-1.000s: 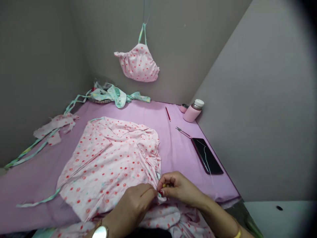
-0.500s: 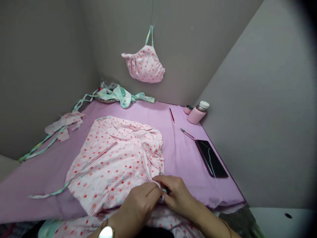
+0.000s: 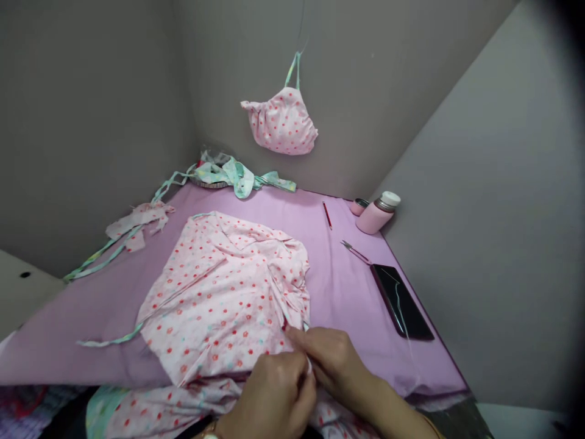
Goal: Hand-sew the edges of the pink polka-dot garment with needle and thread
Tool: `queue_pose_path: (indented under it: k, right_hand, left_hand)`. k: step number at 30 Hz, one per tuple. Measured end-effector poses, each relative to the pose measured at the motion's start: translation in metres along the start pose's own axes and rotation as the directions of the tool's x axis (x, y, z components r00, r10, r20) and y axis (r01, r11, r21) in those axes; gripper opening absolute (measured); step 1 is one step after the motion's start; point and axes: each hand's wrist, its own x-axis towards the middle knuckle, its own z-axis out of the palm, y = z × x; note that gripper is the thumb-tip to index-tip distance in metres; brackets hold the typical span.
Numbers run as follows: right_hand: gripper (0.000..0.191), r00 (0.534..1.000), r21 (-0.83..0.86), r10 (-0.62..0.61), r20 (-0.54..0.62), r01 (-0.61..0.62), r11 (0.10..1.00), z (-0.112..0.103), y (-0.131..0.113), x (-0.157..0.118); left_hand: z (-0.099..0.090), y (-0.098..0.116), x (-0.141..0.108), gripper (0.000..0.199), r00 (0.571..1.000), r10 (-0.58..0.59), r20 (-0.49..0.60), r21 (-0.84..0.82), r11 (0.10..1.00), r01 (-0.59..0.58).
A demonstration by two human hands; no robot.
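Note:
A pink garment with red flower dots [image 3: 219, 305] lies spread over the table, part of it hanging over the near edge. At its lower right edge, both hands pinch the cloth. My left hand [image 3: 281, 387] is closed, knuckles up, its fingertips on the fabric edge. My right hand [image 3: 336, 360] is closed too, thumb and forefinger gripping the cloth just beyond the left. The bit between the fingers is mostly hidden; I cannot see whether a needle is there. A thin green tie [image 3: 109, 341] sticks out from the garment's left side.
A phone [image 3: 402, 302] with thread across it, thread snips [image 3: 356, 251], a red pencil [image 3: 327, 215] and a pink bottle [image 3: 377, 213] lie along the right. Green fabric strips [image 3: 240, 177] and pink scraps [image 3: 141, 222] sit at the back left. A dotted pouch-shaped piece [image 3: 283, 122] hangs on the wall.
The view has shifted, so the table's things appear further right. My left hand has drawn down toward me, and my right hand has turned slightly, both still at the cloth edge.

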Motion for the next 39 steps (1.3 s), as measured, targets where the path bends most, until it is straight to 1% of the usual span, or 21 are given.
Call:
queue_pose_path:
  k: [1, 2, 3, 5, 7, 9, 11, 13, 15, 20, 22, 24, 26, 27, 30, 31, 32, 33, 35, 37, 39]
  right_hand:
    - [0.032, 0.998, -0.028, -0.058, 0.023, 0.059, 0.998, 0.0, 0.001, 0.0]
    - [0.03, 0.997, -0.025, -0.069, 0.041, 0.07, 0.997, 0.001, 0.002, 0.001]
    - [0.028, 0.997, 0.013, -0.04, 0.06, 0.039, 0.999, 0.001, 0.003, 0.002]
    - [0.023, 0.989, 0.165, 0.104, 0.109, -0.121, 0.979, 0.003, 0.001, 0.003]
    - [0.017, 0.94, 0.328, 0.276, 0.2, -0.33, 0.885, 0.001, -0.002, 0.006]
    - [0.014, 0.869, 0.443, 0.374, 0.323, -0.488, 0.752, -0.005, -0.006, 0.009]
    - [0.014, 0.816, 0.519, 0.376, 0.44, -0.573, 0.635, -0.013, -0.01, 0.013]
    - [0.016, 0.784, 0.558, 0.345, 0.516, -0.614, 0.558, -0.019, -0.011, 0.016]
    - [0.015, 0.779, 0.541, 0.327, 0.535, -0.613, 0.576, -0.022, -0.011, 0.018]
    - [0.012, 0.828, 0.328, 0.316, 0.463, -0.491, 0.807, -0.016, -0.007, 0.016]
    - [0.011, 0.83, 0.3, 0.318, 0.458, -0.481, 0.824, -0.014, -0.006, 0.015]
    - [0.007, 0.825, 0.344, 0.339, 0.453, -0.512, 0.787, -0.012, -0.005, 0.014]
    - [0.002, 0.807, 0.448, 0.381, 0.451, -0.574, 0.685, -0.01, -0.005, 0.014]
    - [0.004, 0.792, 0.515, 0.404, 0.458, -0.606, 0.606, -0.009, -0.006, 0.014]
    - [0.019, 0.724, 0.67, 0.439, 0.531, -0.677, 0.305, -0.006, -0.007, 0.014]
    - [0.023, 0.706, 0.689, 0.434, 0.559, -0.687, 0.23, -0.005, -0.008, 0.014]
    - [0.027, 0.697, 0.7, 0.431, 0.573, -0.69, 0.185, -0.005, -0.008, 0.013]
    - [0.031, 0.7, 0.711, 0.431, 0.57, -0.683, 0.169, -0.005, -0.008, 0.013]
    - [0.037, 0.731, 0.744, 0.438, 0.523, -0.643, 0.184, -0.006, -0.009, 0.012]
    - [0.037, 0.768, 0.772, 0.453, 0.453, -0.592, 0.233, -0.007, -0.01, 0.011]
    - [0.03, 0.789, 0.762, 0.472, 0.394, -0.567, 0.312, -0.008, -0.011, 0.011]
  left_hand:
    - [0.002, 0.002, 0.0, 0.019, 0.999, 0.038, 0.008, 0.016, 0.999, -0.038]
    - [0.003, 0.002, -0.001, 0.019, 0.998, 0.065, 0.009, 0.037, 0.997, -0.065]
    - [0.005, 0.003, -0.001, 0.019, 0.997, 0.081, 0.008, 0.056, 0.995, -0.081]
    - [0.005, 0.001, -0.001, 0.018, 0.996, 0.092, 0.003, 0.09, 0.992, -0.092]
    - [0.003, -0.001, -0.001, 0.017, 0.994, 0.107, -0.008, 0.112, 0.988, -0.106]
    - [0.0, -0.003, -0.001, 0.017, 0.993, 0.117, -0.02, 0.117, 0.987, -0.114]
    - [-0.002, -0.004, -0.002, 0.017, 0.992, 0.126, -0.027, 0.12, 0.985, -0.122]
    - [-0.001, -0.004, -0.003, 0.016, 0.99, 0.143, -0.017, 0.135, 0.981, -0.14]
    - [0.003, -0.006, -0.003, 0.014, 0.985, 0.174, 0.002, 0.173, 0.97, -0.172]
    - [0.011, -0.009, -0.002, 0.014, 0.974, 0.225, 0.039, 0.269, 0.936, -0.227]
    - [0.009, -0.009, -0.002, 0.013, 0.971, 0.236, 0.03, 0.277, 0.932, -0.235]
    - [0.005, -0.008, -0.002, 0.012, 0.97, 0.244, 0.014, 0.27, 0.933, -0.238]
    - [0.001, -0.008, -0.002, 0.012, 0.968, 0.25, -0.009, 0.261, 0.935, -0.239]
    - [-0.001, -0.008, -0.002, 0.012, 0.966, 0.256, -0.018, 0.259, 0.935, -0.243]
    - [-0.006, -0.009, -0.003, 0.009, 0.961, 0.273, -0.038, 0.265, 0.93, -0.253]
    - [-0.007, -0.009, -0.003, 0.009, 0.963, 0.267, -0.042, 0.259, 0.934, -0.247]
    - [-0.008, -0.009, -0.004, 0.008, 0.967, 0.25, -0.048, 0.246, 0.941, -0.231]
    - [-0.01, -0.009, -0.004, 0.008, 0.973, 0.223, -0.059, 0.219, 0.954, -0.206]
    - [-0.014, -0.008, -0.004, 0.011, 0.989, 0.125, -0.085, 0.122, 0.986, -0.114]
    - [-0.017, -0.009, -0.005, 0.015, 0.995, -0.01, -0.102, -0.008, 1.0, 0.009]
    - [-0.018, -0.013, -0.005, 0.015, 0.986, -0.135, -0.097, -0.146, 0.982, 0.12]
